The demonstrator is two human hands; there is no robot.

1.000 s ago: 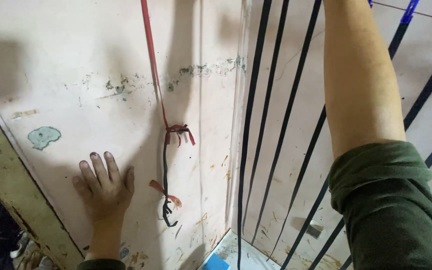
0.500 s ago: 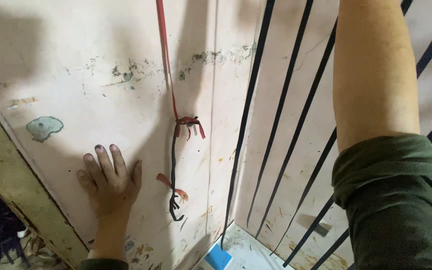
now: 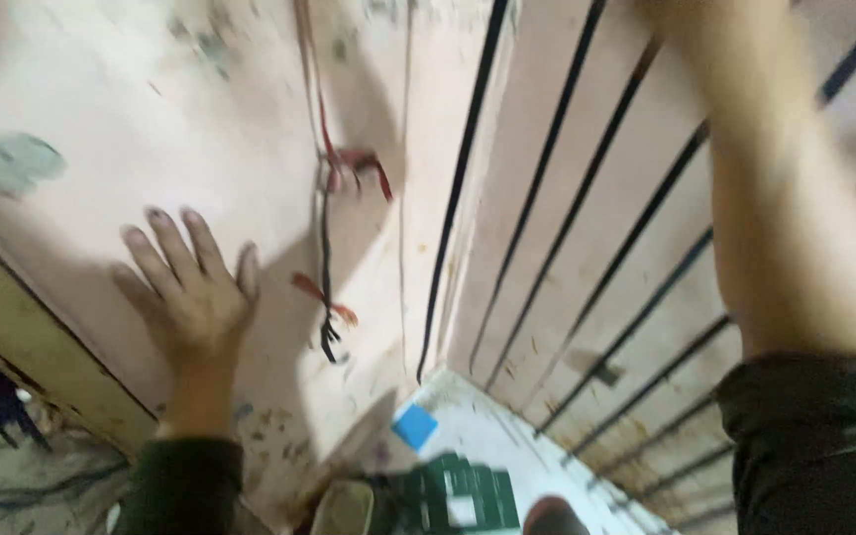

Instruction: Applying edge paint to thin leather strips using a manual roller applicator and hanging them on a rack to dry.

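- Blur now smears the whole view, where half a second ago it was sharp; the head has swung, and everything sits lower and larger in the picture.
- Left hand (image 3: 190,307) is pressed flat on the pale plaster wall (image 3: 101,149), fingers spread, its grip released and holding nothing. It has stayed at the same spot on the wall, just left of the hanging wires, so it looks to be bracing the body.
- Red cord (image 3: 321,109) runs down the wall to a knot, where a black wire (image 3: 326,258) hangs on below it, ending in loose red and black tails near the wall's foot. These lie close beside the left hand but apart from it, unchanged.
- Black cables (image 3: 587,228) run in slanted lines down the adjoining wall, right of the corner.
- Right arm (image 3: 795,198) reaches up out of the picture; the right hand is out of view, so its grip cannot be told.
- Floor shows a blue scrap (image 3: 414,426) and shoe tips.
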